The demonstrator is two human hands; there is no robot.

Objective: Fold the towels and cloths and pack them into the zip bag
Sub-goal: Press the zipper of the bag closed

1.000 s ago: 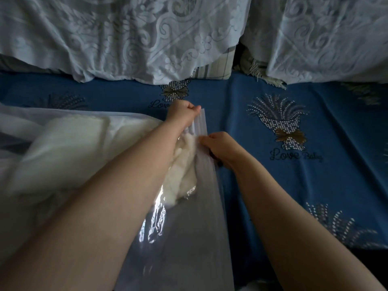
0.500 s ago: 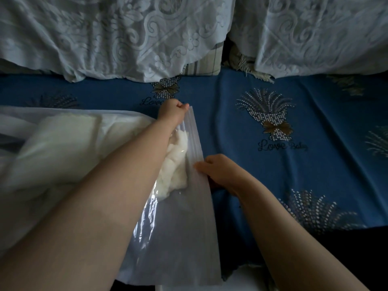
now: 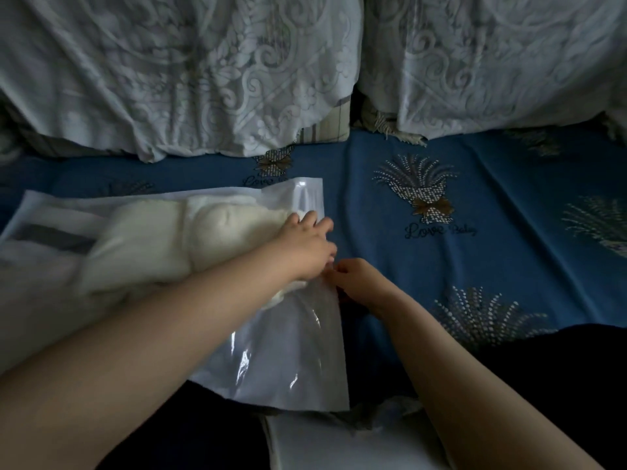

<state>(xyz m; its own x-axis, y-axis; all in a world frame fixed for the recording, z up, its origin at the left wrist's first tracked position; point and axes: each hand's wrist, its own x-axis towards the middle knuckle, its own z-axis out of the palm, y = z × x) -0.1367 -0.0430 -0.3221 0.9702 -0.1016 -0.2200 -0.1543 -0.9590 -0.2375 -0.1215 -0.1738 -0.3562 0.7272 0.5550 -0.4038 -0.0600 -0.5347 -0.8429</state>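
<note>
A clear plastic zip bag (image 3: 295, 361) lies on the blue bed sheet, its zip edge running down the right side. Cream-white folded towels (image 3: 176, 245) fill its left part, with a grey-striped cloth (image 3: 51, 234) further left. My left hand (image 3: 307, 240) presses flat on the bag near the zip edge, fingers spread over the towels. Just below it, my right hand (image 3: 356, 276) pinches the zip edge of the bag between fingers and thumb. The two hands almost touch.
Blue sheet (image 3: 475, 252) with dotted bouquet prints extends to the right. White lace-covered cushions (image 3: 203, 72) line the back. A white sheet or bag (image 3: 339, 446) lies at the near edge. Dark clothing (image 3: 559, 368) sits at the lower right.
My left hand let go of the bag's top corner and came down flat onto the bag. The right hand moved up along the zip edge toward it. The bag now lies flatter.
</note>
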